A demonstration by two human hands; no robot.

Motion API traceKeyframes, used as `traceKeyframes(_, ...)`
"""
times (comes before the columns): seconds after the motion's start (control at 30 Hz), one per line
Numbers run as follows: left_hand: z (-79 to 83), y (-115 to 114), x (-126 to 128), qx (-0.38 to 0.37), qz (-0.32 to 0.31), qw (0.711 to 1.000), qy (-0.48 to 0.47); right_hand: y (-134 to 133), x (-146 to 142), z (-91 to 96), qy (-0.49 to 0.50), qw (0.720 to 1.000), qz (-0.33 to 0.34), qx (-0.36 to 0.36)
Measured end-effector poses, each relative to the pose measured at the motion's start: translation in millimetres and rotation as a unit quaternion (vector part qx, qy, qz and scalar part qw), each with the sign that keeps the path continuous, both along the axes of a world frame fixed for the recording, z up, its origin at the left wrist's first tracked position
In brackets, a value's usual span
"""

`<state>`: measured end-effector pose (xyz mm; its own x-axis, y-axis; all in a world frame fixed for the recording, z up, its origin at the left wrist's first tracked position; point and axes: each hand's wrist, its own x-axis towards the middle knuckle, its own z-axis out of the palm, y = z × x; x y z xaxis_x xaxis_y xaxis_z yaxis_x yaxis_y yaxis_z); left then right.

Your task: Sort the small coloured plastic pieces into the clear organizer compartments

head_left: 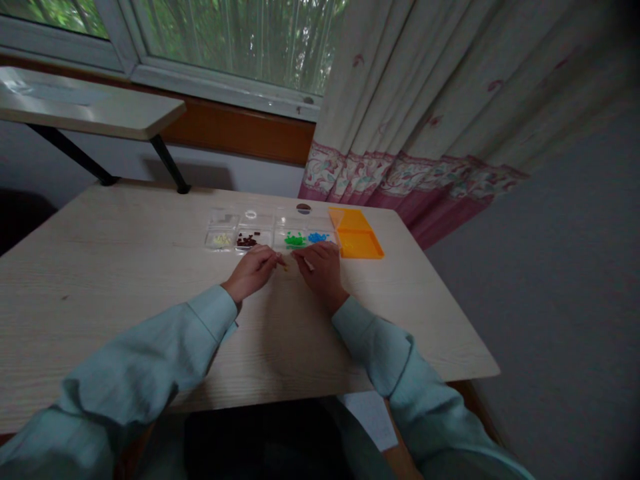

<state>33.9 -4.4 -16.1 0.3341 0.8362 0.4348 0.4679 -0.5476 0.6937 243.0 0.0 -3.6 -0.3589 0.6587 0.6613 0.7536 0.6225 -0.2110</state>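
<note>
Two hands work on one table (125, 267). The left hand (253, 270) and right hand (323, 267) lie close together, tips almost touching. The left hand's fingers are curled, tips pinched. The right hand lies palm-down; its grip cannot be made out.

At 12 o'clock from the hands, just beside them, lies one clear box (273, 220). Its near row holds four bead piles:
- cream (221, 239)
- brown (248, 240)
- green (295, 239)
- blue (317, 237)

One orange tray (356, 233) lies against the box at 3 o'clock.
</note>
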Motion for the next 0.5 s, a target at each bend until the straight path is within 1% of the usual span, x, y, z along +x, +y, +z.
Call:
traceKeyframes(0.07,0.0,0,-1,0.004,0.013,1.000,-0.002,13,21,1.5,0.029,0.998,-0.054,-0.009)
traceKeyframes(0.1,-0.1,0,-1,0.005,0.019,1.000,-0.005,20,33,2.1,0.043,0.994,-0.096,-0.016)
traceKeyframes(0.17,-0.6,0,-1,0.005,0.023,1.000,-0.012,33,61,2.4,0.075,0.981,-0.177,-0.015)
traceKeyframes(0.23,-1.1,0,-1,0.006,0.022,1.000,-0.014,44,87,0.8,0.094,0.968,-0.234,-0.014)
traceKeyframes(0.3,-1.3,0,0,0.006,0.022,1.000,-0.011,50,108,-2.5,0.098,0.960,-0.262,-0.029)
traceKeyframes(0.37,-1.1,0,0,0.005,0.023,1.000,-0.009,54,120,-6.9,0.093,0.955,-0.278,-0.050)
traceKeyframes(0.5,0.0,0,0,0.000,0.017,1.000,-0.004,58,127,-14.5,0.062,0.949,-0.298,-0.081)
